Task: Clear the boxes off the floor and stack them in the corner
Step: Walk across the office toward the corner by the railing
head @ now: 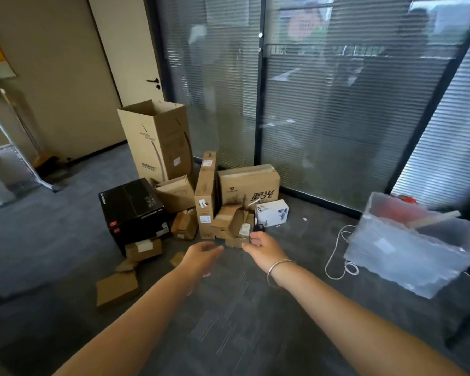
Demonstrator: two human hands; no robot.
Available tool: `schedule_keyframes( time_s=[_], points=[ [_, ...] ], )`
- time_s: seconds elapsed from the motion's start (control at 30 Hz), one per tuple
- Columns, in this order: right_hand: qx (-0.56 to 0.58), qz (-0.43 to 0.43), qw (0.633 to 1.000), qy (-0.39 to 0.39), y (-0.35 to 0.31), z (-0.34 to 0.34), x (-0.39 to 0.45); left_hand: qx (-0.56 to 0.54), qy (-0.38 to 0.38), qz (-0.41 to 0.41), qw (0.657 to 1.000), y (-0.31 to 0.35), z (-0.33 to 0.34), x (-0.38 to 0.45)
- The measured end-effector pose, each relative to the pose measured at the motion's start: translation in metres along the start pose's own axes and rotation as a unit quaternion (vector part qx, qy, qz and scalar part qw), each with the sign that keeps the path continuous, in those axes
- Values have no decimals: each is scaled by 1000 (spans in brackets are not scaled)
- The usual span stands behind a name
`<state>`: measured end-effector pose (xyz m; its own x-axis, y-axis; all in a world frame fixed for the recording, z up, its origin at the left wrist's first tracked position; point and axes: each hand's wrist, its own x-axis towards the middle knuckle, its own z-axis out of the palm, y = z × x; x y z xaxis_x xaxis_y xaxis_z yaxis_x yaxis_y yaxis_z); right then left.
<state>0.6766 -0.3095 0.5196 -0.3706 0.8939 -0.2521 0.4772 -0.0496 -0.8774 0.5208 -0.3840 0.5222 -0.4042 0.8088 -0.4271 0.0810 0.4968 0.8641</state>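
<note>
Left hand (201, 255) and right hand (263, 246): both reach forward over grey carpet (255, 321), fingers loosely extended, holding nothing. Flat box (117, 287): on floor, left. Black box (133, 210), small cartons (232, 222), white box (272, 213): clustered beyond. Tall open box (158, 139): against glass corner.

Dim, soft daylight through far blinds (337, 104); reflections on glass; motion blur throughout; wide-angle bending at edges.

Bare forearms, one bracelet

No sleeves show on either arm; a thin silver bangle (278, 267) circles the right wrist, just behind the right hand (263, 246). The left hand (201, 256) wears nothing.
</note>
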Motion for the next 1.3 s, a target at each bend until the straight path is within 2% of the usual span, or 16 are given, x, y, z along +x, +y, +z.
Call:
schedule_keyframes(
  time_s=[0.03,0.13,0.33,0.53,0.8,0.93,1.13,1.3],
  points=[
    [-13,1,1000,-15,-6,-6,42,-9,8,-7,1000,14,4,35],
    [-23,-3,999,-26,-25,-11,91,-21,19,-16,999,42,3,73],
    [-36,-3,996,-78,-52,7,244,-42,47,-29,998,84,-15,216],
    [-8,36,996,-79,-84,26,413,-62,29,-56,996,130,-49,397],
    [6,88,995,-51,-119,20,577,-39,-6,-69,997,196,-83,575],
    [-17,104,994,-25,-108,-1,650,-33,-8,-82,996,219,-67,648],
    [-51,118,991,-36,-77,-44,761,-39,-26,-100,994,239,-29,745],
    [-57,119,989,-67,-44,-102,887,-64,22,-146,987,260,29,861]
  ],
)
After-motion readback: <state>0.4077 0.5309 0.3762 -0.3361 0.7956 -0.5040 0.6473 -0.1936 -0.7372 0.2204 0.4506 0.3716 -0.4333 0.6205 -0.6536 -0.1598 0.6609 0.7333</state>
